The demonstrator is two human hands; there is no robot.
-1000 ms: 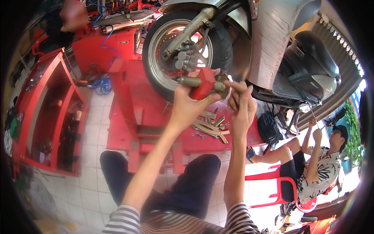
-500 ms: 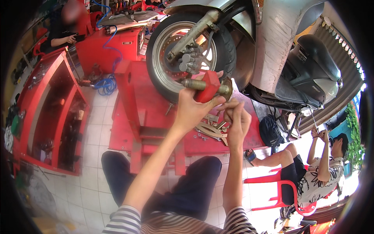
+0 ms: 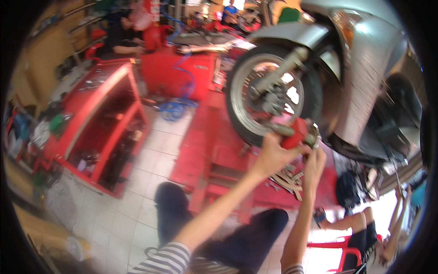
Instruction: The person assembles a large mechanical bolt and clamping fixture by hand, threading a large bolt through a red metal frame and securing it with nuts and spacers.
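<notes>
My left hand (image 3: 274, 155) is wrapped around a red metal block with a thick threaded screw (image 3: 299, 133) through it. A round metal plate (image 3: 314, 135) sits at the screw's right end. Just below that plate, my right hand (image 3: 315, 160) is closed with its fingers pinched together. Blur hides what the right fingers hold, if anything. Right behind the block stands the scooter's front wheel (image 3: 237, 98), with its brake caliper (image 3: 273, 101) facing me.
Beneath the wheel lies a red platform (image 3: 269, 198) with loose metal parts (image 3: 288, 181) on it. A red cabinet (image 3: 98, 123) and a coiled blue hose (image 3: 172, 111) are to the left. One person (image 3: 360, 223) sits at the right; another (image 3: 122, 39) is at the back left.
The whole view has swung left and up, so everything appears farther right and lower and is blurred. My left hand still holds the block and screw; my right stays beside the plate.
</notes>
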